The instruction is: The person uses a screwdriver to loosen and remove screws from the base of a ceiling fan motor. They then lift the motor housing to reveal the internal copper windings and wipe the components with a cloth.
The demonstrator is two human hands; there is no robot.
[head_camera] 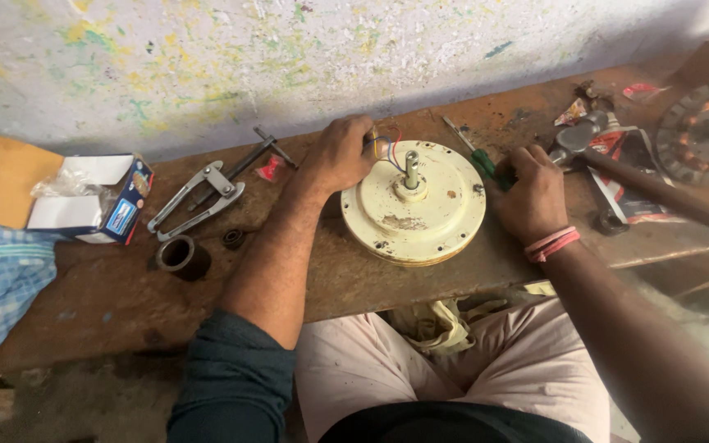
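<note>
A round cream-coloured motor housing (413,215) is laid flat at the near edge of the worn wooden bench (108,295), directly in front of the seated person, so that its short steel shaft (411,168) points straight up and the top face can be reached from both sides. The left hand (340,154) is rested on the far-left rim of the housing, fingers curled closed around the coloured wires (385,146) that emerge beside the shaft; the housing appears to be steadied by this grip while the wires are kept off the face. The right hand (532,197) is set against the right rim, closed around the green handle of a screwdriver (479,157), whose blade is seen angling away to the far left behind the housing. To the left, apart from the housing, lie a metal puller (200,197), a dark cylindrical sleeve (180,255), a small black ring (234,239) and an open cardboard box (96,199). To the right lie a hammer (642,182) on a torn packet and, at the far right edge, a wound stator (707,131). The space just around the housing is taken up only by the two forearms; the hammer handle runs close behind the right wrist.
</note>
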